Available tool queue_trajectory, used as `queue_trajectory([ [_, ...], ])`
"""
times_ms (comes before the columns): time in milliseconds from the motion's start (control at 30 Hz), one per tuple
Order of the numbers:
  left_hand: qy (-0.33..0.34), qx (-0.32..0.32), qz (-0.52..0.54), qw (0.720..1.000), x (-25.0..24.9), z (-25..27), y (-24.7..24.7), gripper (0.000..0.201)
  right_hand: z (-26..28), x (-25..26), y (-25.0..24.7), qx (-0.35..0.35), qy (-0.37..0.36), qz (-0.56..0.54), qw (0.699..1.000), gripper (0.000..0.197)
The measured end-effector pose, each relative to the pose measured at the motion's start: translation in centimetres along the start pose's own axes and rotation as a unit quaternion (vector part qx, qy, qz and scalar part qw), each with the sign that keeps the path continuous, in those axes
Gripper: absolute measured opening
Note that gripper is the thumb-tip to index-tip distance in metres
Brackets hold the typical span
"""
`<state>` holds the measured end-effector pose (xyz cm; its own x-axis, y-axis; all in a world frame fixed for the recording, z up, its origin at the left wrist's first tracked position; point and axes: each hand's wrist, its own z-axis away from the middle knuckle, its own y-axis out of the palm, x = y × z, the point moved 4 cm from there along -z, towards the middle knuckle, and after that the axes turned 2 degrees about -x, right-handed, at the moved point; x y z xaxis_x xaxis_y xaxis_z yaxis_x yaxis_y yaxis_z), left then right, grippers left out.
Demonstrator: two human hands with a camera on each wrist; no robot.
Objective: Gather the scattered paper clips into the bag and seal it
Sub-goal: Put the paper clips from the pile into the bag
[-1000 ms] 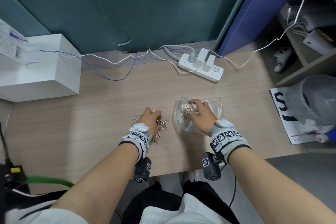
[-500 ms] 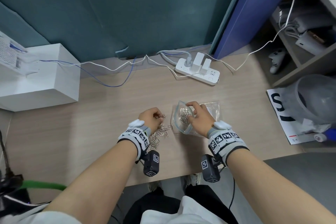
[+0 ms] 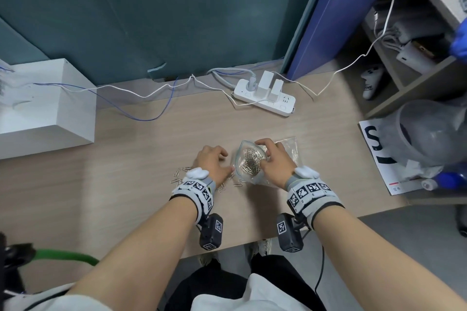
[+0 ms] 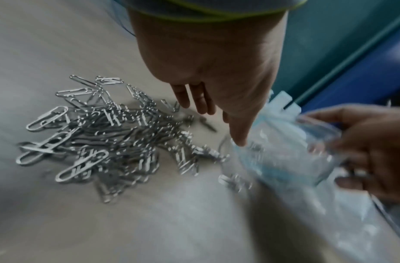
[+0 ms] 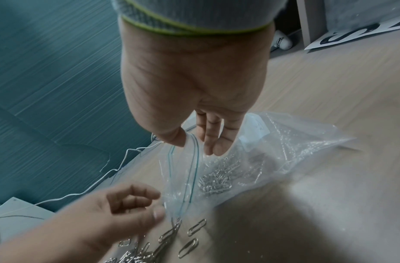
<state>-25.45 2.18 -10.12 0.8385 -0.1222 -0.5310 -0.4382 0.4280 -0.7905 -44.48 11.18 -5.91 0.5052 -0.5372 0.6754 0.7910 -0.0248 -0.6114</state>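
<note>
A clear zip bag [image 3: 286,149] lies on the wooden table with its mouth held wide toward the left. A heap of silver paper clips [image 3: 250,161] sits inside it [image 5: 217,179]. My right hand [image 3: 273,159] pinches the bag's upper rim [image 5: 194,144] between thumb and fingers. My left hand [image 3: 212,161] hovers right beside the mouth, thumb at the rim [image 4: 239,140], fingers loosely curled with nothing visible in them [image 5: 138,204]. A pile of loose paper clips [image 4: 104,138] lies under and behind the left wrist [image 3: 180,175], and a few more [image 5: 192,229] lie just outside the mouth.
At the back of the table stands a white power strip [image 3: 265,98] with trailing cables. A white box [image 3: 45,108] sits at the far left. To the right are a printed sheet [image 3: 374,149], a grey plastic container [image 3: 434,131] and a blue board [image 3: 341,20].
My left hand has left the clip pile and moved right to the bag's mouth. My right hand still holds the bag open, and more clips show inside.
</note>
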Motion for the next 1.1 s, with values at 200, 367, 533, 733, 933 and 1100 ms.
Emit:
queue_trajectory([
  [200,0.099,0.067,-0.099,0.988,-0.6,1.1,2.9,0.066,0.0,-1.0,-1.1,-0.021,-0.002,-0.021,1.0,0.054],
  [367,0.107,0.032,-0.064,0.992,-1.1,1.1,4.1,0.033,-0.1,-1.6,-2.0,-0.045,0.008,-0.034,0.998,0.052],
  [533,0.119,0.06,-0.063,0.989,-0.2,0.8,3.5,0.011,-0.6,-1.6,-1.9,-0.053,0.012,-0.046,0.997,0.051],
  [733,0.109,0.063,-0.123,0.984,2.5,1.0,0.4,0.011,-1.2,-0.1,-1.0,-0.048,-0.001,-0.07,0.996,0.048],
  [933,0.068,0.034,-0.18,0.981,4.2,2.9,-3.6,0.075,-1.1,1.3,0.2,-0.027,0.002,-0.06,0.998,0.052],
  [1100,0.057,0.102,-0.165,0.979,5.1,3.5,-2.9,0.085,-1.1,1.8,0.6,-0.019,0.003,-0.048,0.999,0.052],
])
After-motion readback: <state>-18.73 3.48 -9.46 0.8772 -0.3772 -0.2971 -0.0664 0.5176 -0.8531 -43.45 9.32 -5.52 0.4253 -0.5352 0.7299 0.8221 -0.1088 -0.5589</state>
